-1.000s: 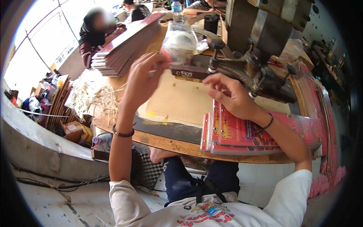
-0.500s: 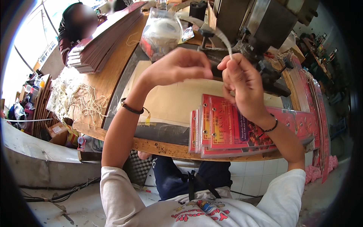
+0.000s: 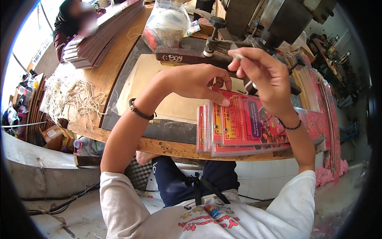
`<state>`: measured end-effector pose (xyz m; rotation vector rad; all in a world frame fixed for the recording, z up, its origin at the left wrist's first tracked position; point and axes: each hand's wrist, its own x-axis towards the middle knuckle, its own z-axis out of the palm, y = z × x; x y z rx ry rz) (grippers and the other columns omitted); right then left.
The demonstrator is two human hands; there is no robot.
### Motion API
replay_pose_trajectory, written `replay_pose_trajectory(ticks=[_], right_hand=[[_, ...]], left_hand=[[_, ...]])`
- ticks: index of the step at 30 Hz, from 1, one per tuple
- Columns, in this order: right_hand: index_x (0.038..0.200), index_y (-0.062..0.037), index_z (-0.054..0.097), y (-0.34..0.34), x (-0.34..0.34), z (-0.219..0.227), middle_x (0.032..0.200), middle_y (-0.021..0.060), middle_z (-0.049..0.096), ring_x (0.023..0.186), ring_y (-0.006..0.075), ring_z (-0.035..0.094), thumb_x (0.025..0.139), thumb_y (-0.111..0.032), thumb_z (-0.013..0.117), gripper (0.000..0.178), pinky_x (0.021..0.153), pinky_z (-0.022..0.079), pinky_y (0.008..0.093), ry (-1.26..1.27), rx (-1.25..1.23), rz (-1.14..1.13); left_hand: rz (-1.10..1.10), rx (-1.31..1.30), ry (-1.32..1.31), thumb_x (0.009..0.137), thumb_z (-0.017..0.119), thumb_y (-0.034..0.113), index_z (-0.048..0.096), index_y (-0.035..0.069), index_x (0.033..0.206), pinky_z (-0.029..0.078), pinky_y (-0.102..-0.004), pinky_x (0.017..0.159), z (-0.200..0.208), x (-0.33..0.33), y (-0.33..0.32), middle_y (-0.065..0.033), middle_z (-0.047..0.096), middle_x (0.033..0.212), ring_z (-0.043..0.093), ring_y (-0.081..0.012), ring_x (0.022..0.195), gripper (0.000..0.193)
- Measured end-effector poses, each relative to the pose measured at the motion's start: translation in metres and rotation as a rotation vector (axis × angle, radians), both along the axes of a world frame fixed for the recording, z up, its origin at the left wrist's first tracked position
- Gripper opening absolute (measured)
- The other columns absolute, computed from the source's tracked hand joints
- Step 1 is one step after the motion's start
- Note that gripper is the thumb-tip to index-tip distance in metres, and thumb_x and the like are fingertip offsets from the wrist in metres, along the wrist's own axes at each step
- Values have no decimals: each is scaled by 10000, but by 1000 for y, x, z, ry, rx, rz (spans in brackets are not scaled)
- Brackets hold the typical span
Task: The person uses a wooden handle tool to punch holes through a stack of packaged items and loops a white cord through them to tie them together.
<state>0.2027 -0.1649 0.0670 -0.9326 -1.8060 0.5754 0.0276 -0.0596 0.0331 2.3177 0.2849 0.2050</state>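
My right hand [image 3: 268, 73] is raised above the red cards, thumb and fingertips pinched together on a small pale strip [image 3: 238, 56]; most of the strip is hidden by the fingers. My left hand [image 3: 201, 81] reaches across from the left, fingers bent and thumb apart from them. Its thumb tip lies over the upper left corner of a stack of red printed cards [image 3: 238, 137], which have metal eyelets and clear plastic edges. Whether that thumb presses on the top card I cannot tell. Under my left wrist lies a flat cream sheet [image 3: 159, 99].
A dark metal press [image 3: 274, 30] with a clamp bar [image 3: 187, 55] stands behind my hands. White cords [image 3: 73, 93] are heaped at the left, near stacked boards [image 3: 95, 46] and a person [image 3: 69, 24]. A clear plastic bag [image 3: 167, 24] sits at the back; more red cards [image 3: 334, 131] hang at right.
My left hand has moved down to the cards' corner, its thumb now spread. My right hand has shifted slightly right, and the long pale strip above it shows only as a small piece.
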Motion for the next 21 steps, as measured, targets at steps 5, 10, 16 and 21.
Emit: replay_pose_trajectory(ticks=[5, 10, 16, 21], right_hand=[[1071, 33, 680, -31, 19, 50, 835, 48, 621, 764, 70, 570, 942, -65, 575, 192, 671, 463, 218, -422, -95, -18], [1001, -27, 712, -42, 40, 46, 773, 62, 634, 595, 84, 538, 864, -77, 695, 147, 541, 424, 251, -565, -79, -90], [935, -27, 680, -18, 32, 8, 794, 88, 608, 661, 215, 625, 865, -117, 693, 114, 591, 492, 333, -553, -88, -78], [897, -26, 614, -13, 24, -30, 821, 111, 602, 752, 308, 595, 871, -100, 656, 89, 679, 489, 394, -547, 154, -109]], left_hand=[[19, -15, -29, 793, 742, 539, 644, 16, 1063, 453, -331, 684, -7, 0, 4, -66, 614, 816, 577, -192, 751, 597], [-4, -11, -1, 758, 807, 456, 637, 56, 1109, 446, -304, 705, -4, -1, 12, -19, 646, 882, 561, -136, 781, 558], [-49, -75, -8, 741, 834, 373, 633, 64, 1113, 412, -257, 702, -4, -3, 15, 24, 642, 862, 524, -87, 784, 524], [-84, -146, -34, 748, 814, 425, 642, 27, 1098, 482, -313, 749, -8, 1, 17, -64, 655, 886, 599, -161, 829, 557]])
